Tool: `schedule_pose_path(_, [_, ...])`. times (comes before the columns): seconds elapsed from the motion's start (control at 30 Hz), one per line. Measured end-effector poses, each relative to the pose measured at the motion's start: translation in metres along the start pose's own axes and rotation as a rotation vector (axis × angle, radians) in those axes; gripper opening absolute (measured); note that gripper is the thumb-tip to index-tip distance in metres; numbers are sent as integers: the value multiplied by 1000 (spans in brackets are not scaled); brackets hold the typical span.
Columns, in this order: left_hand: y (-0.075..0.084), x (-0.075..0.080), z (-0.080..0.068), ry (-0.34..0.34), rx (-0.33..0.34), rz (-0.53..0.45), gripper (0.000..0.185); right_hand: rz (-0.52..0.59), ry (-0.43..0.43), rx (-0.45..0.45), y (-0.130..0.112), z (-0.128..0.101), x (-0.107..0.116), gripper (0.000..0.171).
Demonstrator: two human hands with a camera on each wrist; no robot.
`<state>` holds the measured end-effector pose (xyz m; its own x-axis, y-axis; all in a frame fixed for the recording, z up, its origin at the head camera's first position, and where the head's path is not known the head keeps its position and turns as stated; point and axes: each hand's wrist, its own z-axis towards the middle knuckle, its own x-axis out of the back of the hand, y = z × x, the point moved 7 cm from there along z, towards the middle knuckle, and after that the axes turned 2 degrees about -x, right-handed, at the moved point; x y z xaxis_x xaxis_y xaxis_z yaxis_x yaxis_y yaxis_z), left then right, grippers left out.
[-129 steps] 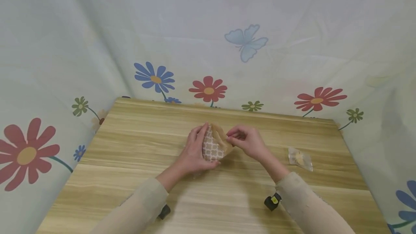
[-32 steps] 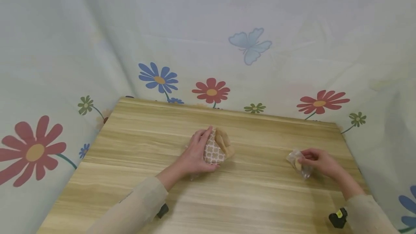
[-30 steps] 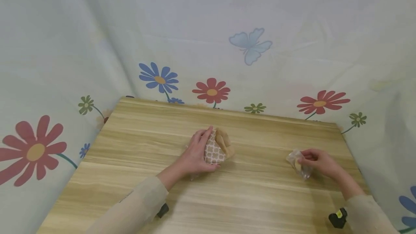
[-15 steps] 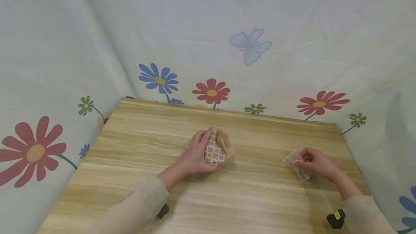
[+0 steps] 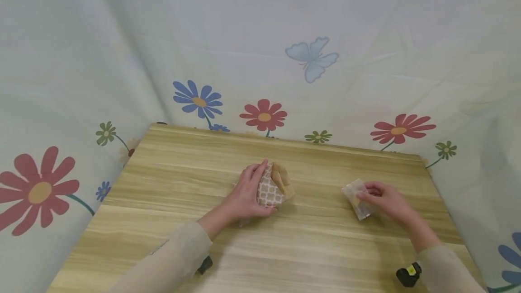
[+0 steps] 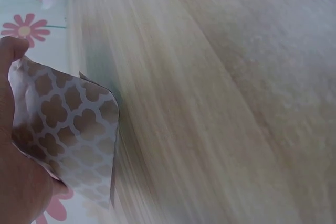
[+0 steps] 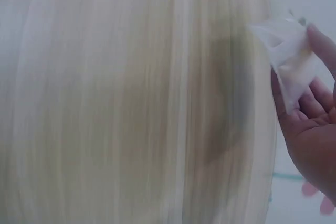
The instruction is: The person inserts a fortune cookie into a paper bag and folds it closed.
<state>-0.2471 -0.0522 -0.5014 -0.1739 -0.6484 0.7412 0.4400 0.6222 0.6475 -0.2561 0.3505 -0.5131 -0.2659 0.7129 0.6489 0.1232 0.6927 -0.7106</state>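
Near the middle of the table, a brown paper bag [image 5: 270, 191] with a white lattice print is gripped by my left hand [image 5: 244, 198]. Its mouth gapes toward the right, showing plain brown paper inside. The left wrist view shows the thumb and a finger on either side of the patterned bag [image 6: 73, 129]. Over on the right, my right hand [image 5: 386, 200] pinches a small clear plastic packet [image 5: 358, 198] between thumb and fingers. In the right wrist view the packet [image 7: 291, 59] looks whitish, with something pale yellow inside, too blurred to identify.
A wood-grain table [image 5: 195, 162] lies under both hands. White cloth [image 5: 228, 21] printed with flowers and a butterfly hangs behind and at the sides. A small black device [image 5: 408, 275] with a yellow label sits at the right wrist.
The right hand left the bag's mouth, took hold of the packet on the table, and has lifted and moved it a little left. The left hand keeps its grip on the bag.
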Motion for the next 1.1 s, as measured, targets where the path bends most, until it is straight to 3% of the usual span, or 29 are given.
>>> schedule_pose_path(0.27, [1,-2,1,5,13,24,136,324,82,48,-50,10,-25,56])
schedule_pose_path(0.53, [0,-6,2,3,17,38,136,468,101,167,-110,17,-55,46])
schedule_pose_path(0.7, [0,-8,3,17,22,53,136,426,115,243,-140,22,-72,41])
schedule_pose_path(0.83, [1,-8,3,38,31,62,136,328,109,290,-155,24,-81,40])
schedule_pose_path(1.1, [3,-8,3,75,54,119,135,182,142,335,-174,30,-79,39])
